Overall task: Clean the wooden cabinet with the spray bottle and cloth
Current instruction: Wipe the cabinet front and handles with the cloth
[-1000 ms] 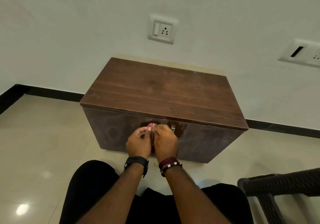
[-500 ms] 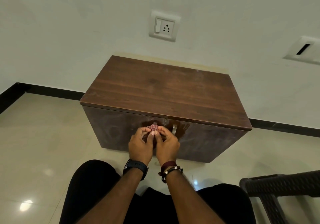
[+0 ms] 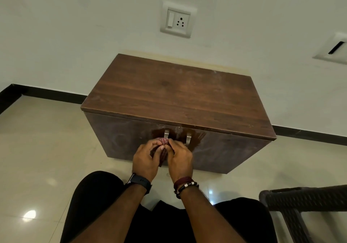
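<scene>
Reddish checked cloth (image 3: 163,141), bunched, pinched betw. left hand (image 3: 145,158) & right hand (image 3: 180,158), fingers curled on it. Held in front of wooden cabinet (image 3: 176,100) doors, just below 2 metal handles (image 3: 166,134). Wall socket (image 3: 177,21) above; dark chair (image 3: 304,203) at right.

Both forearms reach forward side by side, left hand (image 3: 145,159) and right hand (image 3: 179,158) close together, fingers curled in a pinching grip.

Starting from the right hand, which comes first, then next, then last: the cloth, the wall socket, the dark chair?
1. cloth, pinched in the right hand, in front of the cabinet doors.
2. dark chair, low on the right.
3. wall socket, high on the wall.
</scene>
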